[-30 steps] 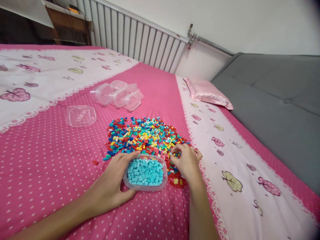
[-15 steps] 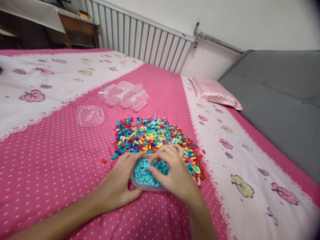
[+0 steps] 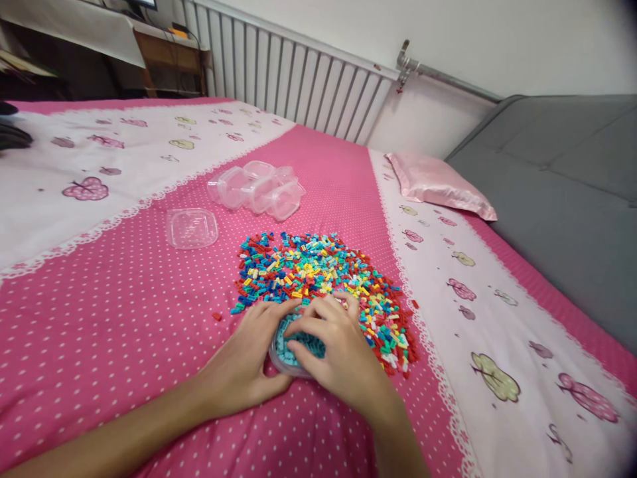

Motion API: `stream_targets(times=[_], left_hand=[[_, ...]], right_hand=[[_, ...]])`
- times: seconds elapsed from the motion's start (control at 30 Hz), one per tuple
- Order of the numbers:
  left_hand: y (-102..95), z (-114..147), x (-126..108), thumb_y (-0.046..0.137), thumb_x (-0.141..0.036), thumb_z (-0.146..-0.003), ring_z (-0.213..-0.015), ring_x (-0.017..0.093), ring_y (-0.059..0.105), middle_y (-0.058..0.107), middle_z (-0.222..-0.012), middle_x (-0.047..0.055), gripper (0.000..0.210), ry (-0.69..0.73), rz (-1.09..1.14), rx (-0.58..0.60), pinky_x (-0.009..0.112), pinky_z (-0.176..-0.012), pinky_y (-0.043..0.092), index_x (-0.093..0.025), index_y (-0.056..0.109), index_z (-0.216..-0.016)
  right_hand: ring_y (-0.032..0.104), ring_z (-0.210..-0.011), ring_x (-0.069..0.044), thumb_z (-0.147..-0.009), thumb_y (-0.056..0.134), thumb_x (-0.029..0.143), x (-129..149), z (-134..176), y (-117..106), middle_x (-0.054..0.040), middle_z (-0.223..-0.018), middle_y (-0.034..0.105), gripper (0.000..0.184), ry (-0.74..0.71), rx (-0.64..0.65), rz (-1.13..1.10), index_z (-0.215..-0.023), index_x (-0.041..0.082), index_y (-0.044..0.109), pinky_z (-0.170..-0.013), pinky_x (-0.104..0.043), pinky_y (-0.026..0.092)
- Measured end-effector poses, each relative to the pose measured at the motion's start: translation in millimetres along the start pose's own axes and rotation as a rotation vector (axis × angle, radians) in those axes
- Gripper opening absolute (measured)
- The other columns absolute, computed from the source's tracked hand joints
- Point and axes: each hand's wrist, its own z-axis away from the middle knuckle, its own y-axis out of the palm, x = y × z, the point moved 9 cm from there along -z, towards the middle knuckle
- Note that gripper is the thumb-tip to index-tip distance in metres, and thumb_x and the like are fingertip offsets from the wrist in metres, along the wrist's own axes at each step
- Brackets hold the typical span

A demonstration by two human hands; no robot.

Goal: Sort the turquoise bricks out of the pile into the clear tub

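Observation:
A clear plastic container (image 3: 287, 367) full of light-blue toy bricks (image 3: 284, 350) rests on the bed in front of me. My left hand (image 3: 255, 355) steadies its left side, thumb at the near edge and fingers along the far rim. Over the container's right part is my right hand (image 3: 338, 338), its fingers curved and apart above the bricks, thumb and forefinger separated. It covers much of the contents, and I see nothing held in it. Just beyond both hands spreads a wide heap of mixed toy bricks (image 3: 318, 265) in red, blue, yellow, green and white.
Several clear empty containers (image 3: 259, 189) lie grouped beyond the heap, with a clear lid (image 3: 192, 229) to their left. One red brick (image 3: 217, 317) lies apart on the pink dotted bedspread (image 3: 124, 318). A pink pillow (image 3: 440, 184) is by the grey headboard (image 3: 557, 172).
My right hand has shifted left and lower over the container, hiding more of the light-blue bricks. My left hand keeps its place at the container. The whole view has slid slightly right.

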Motion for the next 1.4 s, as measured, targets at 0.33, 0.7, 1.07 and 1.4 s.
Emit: stream_targets(times=[0.33, 0.7, 1.07, 1.4], left_hand=[[4.2, -0.1, -3.4, 0.065, -0.019, -0.079, -0.129, 0.03, 0.049, 0.052, -0.14, 0.008, 0.079, 0.051, 0.064, 0.051, 0.047, -0.109, 0.044, -0.029, 0.027, -0.147], [3.2, 0.9, -2.3, 0.065, -0.022, -0.082, -0.129, 0.031, 0.05, 0.054, -0.14, 0.009, 0.077, 0.049, 0.045, 0.042, 0.048, -0.108, 0.045, -0.029, 0.026, -0.148], [4.8, 0.7, 1.8, 0.064, -0.021, -0.078, -0.13, 0.034, 0.049, 0.052, -0.142, 0.011, 0.084, 0.042, 0.002, 0.058, 0.05, -0.107, 0.044, -0.03, 0.024, -0.151], [6.0, 0.0, 4.5, 0.063, -0.025, -0.082, -0.132, 0.035, 0.047, 0.049, -0.143, 0.012, 0.08, 0.038, -0.006, 0.062, 0.051, -0.109, 0.043, -0.029, 0.023, -0.151]], right_hand=[[0.058, -0.102, -0.016, -0.096, 0.064, 0.023, 5.4, 0.6, 0.9, 0.0022, -0.096, 0.062, 0.01, -0.056, 0.039, 0.007, -0.094, 0.027, 0.072, -0.111, -0.041, 0.021], [0.057, -0.099, -0.016, -0.098, 0.062, 0.026, 7.4, 0.8, 4.6, 0.0021, -0.094, 0.063, 0.014, -0.077, 0.084, 0.022, -0.098, 0.029, 0.075, -0.109, -0.041, 0.024], [0.062, -0.093, -0.022, -0.096, 0.055, 0.025, -75.9, 19.4, -71.1, -0.0046, -0.092, 0.07, 0.021, 0.28, -0.439, -0.045, -0.089, 0.024, 0.075, -0.088, -0.036, 0.046], [0.058, -0.097, -0.029, -0.086, 0.066, 0.028, -147.1, 40.0, -56.7, -0.0072, -0.094, 0.065, 0.015, 0.59, -0.381, 0.231, -0.084, 0.028, 0.081, -0.087, -0.042, 0.037]])
